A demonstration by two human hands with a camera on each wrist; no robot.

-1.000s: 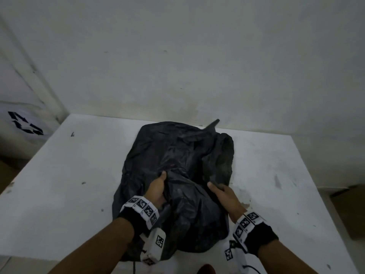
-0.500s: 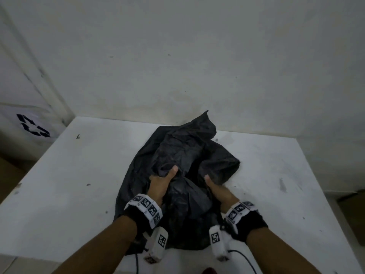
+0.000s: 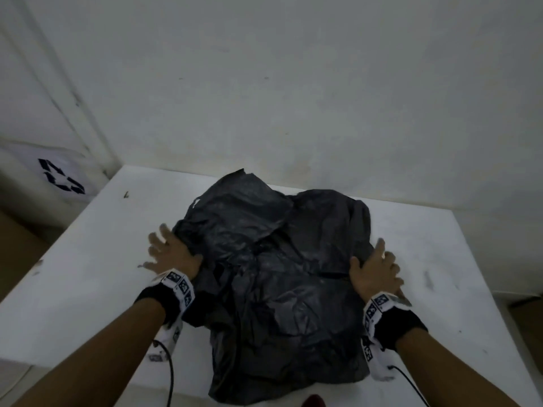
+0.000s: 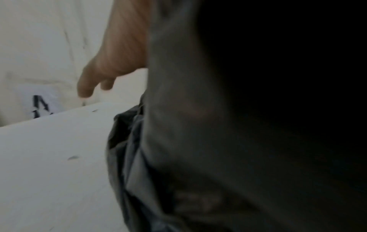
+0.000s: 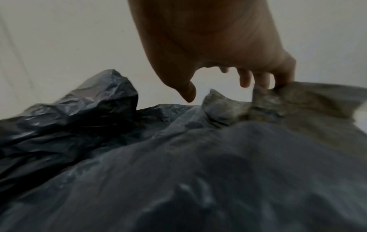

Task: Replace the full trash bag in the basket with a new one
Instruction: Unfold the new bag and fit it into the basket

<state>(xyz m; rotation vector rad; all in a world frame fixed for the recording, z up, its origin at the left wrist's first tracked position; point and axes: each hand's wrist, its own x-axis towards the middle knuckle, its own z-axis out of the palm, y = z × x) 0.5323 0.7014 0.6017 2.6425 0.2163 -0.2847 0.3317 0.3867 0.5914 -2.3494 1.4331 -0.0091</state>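
Note:
A crumpled black trash bag [image 3: 276,274] lies spread out on the white table [image 3: 88,274]. My left hand [image 3: 167,254] rests at the bag's left edge with its fingers spread and blurred, partly on the table. At the bag's right edge, my right hand [image 3: 376,271] has straight fingers lying on the plastic. In the left wrist view the left hand [image 4: 111,66] hangs beside the bag [image 4: 178,141], which fills most of the picture. In the right wrist view the fingertips of the right hand [image 5: 218,47] touch a raised fold of the bag [image 5: 178,157]. No basket shows in any view.
The table stands against a white wall [image 3: 293,98]. A white bin with a black recycling mark [image 3: 61,179] stands past the table's left far corner. Brown boxes sit low at the left [image 3: 17,245] and right [image 3: 529,318]. Bare table lies on both sides of the bag.
Both hands have moved from the bag's middle out to its left and right edges. The bag now lies wider and flatter, and its raised peak has dropped.

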